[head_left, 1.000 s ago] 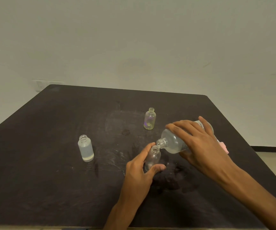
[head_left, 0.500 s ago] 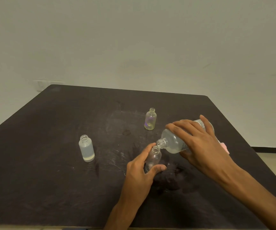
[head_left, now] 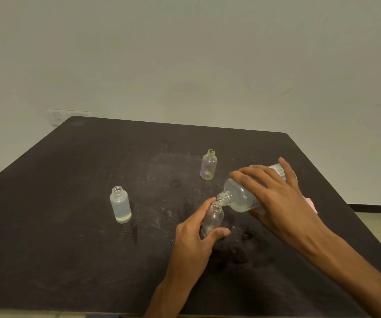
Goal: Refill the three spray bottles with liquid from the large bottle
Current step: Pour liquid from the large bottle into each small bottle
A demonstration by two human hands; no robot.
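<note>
The left hand (head_left: 194,237) wraps around a small clear bottle (head_left: 212,220) standing upright on the dark tabletop (head_left: 70,249), forefinger stretched up along its far side toward the neck and thumb pressed across its lower body. The bottle's mouth is uncapped. The right hand (head_left: 276,200) clamps over the large bottle (head_left: 242,196) from above, fingers spread over its shoulder and body. That bottle is tipped well over toward the left, nearly on its side, with its threaded open neck just at the small bottle's mouth, touching or all but touching its rim; whether liquid is running I cannot tell. Clear liquid lies along the lower side of the large bottle, and a printed label shows near its raised base behind the fingers.

Beyond the hands, a second small bottle (head_left: 208,165) with a purple and yellow sheen stands upright and open, apart from the others. Well off to the left stands a frosted bottle (head_left: 120,207), also upright and uncapped, with a shallow layer of liquid in its bottom. A pink object (head_left: 312,205) peeks out from behind the right wrist at the tabletop's right side. A pale wall (head_left: 185,65) rises behind, with a switch plate (head_left: 58,117) by the far left corner.
</note>
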